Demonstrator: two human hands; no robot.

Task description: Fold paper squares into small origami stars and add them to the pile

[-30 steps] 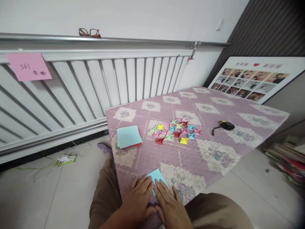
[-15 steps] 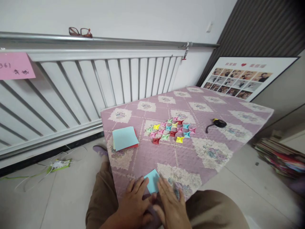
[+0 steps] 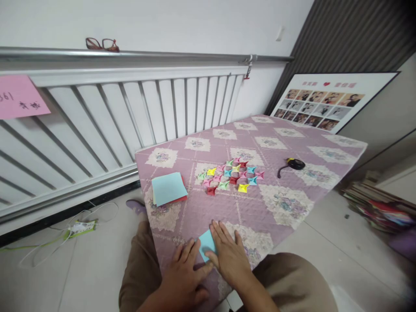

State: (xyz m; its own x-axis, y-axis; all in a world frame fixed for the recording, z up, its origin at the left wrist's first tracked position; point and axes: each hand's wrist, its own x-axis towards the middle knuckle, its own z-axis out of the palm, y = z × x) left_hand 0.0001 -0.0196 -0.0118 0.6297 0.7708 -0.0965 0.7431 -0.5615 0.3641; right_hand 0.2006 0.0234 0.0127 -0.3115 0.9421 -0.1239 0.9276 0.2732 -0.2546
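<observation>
A light blue sheet of folded paper (image 3: pixel 206 245) lies near the table's front corner, partly covered by both hands. My left hand (image 3: pixel 185 268) rests flat at its left edge, fingers stretched out. Across the paper's right side lies my right hand (image 3: pixel 229 255), fingers extended and the thumb on the lower part of the sheet. Farther back sit several small folded paper pieces (image 3: pixel 233 180) in red, pink, yellow, green and blue. To their left is a stack of square coloured paper (image 3: pixel 169 189) with light blue on top.
The table has a purple flowered cloth (image 3: pixel 201 208). A black tape measure (image 3: pixel 295 164) lies at the right. A white radiator (image 3: pixel 162 108) runs behind the table, with glasses (image 3: pixel 102 44) on its pipe. A power strip (image 3: pixel 81 227) is on the floor at left.
My right hand has moved forward and up over the paper's right side, its thumb now on the sheet. My left hand has stayed at the left edge. The view has shifted slightly.
</observation>
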